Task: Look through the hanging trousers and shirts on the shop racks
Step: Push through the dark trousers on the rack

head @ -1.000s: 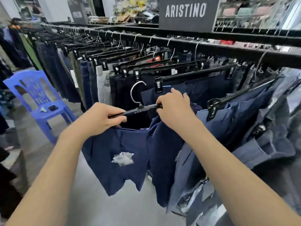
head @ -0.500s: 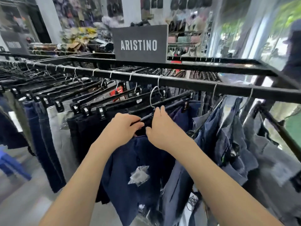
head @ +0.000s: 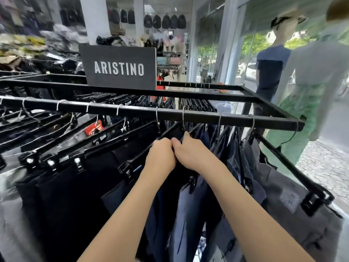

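Just below the rack rail (head: 151,111), the left hand (head: 160,156) and right hand (head: 190,154) have drawn together, each grip curled round a hanger (head: 171,132) now hooked back, ready for the next trousers (head: 90,186).

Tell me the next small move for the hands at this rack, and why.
Probably spread the hands apart along the rail. The left hand and right hand meet between two close-hung hangers, gripping them, with dark trousers packed tight; parting them would show the next pair.
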`<action>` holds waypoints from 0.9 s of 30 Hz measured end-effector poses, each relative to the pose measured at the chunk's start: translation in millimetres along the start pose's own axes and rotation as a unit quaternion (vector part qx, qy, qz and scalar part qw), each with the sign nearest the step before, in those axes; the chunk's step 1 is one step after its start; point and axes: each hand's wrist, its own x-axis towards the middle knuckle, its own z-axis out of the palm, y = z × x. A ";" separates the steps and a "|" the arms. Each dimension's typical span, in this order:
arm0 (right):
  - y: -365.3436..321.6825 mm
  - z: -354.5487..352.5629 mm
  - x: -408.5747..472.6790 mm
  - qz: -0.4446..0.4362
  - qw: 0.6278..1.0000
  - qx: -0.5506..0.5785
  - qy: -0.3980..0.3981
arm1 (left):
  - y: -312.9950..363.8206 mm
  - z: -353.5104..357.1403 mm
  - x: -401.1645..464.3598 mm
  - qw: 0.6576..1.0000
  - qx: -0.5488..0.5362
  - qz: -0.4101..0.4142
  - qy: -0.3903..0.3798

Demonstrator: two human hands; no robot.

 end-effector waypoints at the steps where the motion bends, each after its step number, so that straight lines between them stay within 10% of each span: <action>1: -0.4 2.4 -0.9 -0.004 1.000 0.004 -0.001 | 0.9 3.4 1.9 1.000 0.008 -0.006 -0.008; 12: 18.8 13.6 -7.7 -0.005 0.995 -0.080 0.062 | -7.6 8.4 3.0 0.991 0.046 0.049 -0.119; 20: 13.1 15.4 -8.1 -0.001 0.991 -0.077 0.107 | -62.2 -53.7 -21.8 0.983 0.024 0.124 0.137; 27: -11.4 26.9 -5.5 0.007 0.987 -0.109 0.117 | -118.0 -55.0 -17.2 0.998 0.009 0.059 -0.033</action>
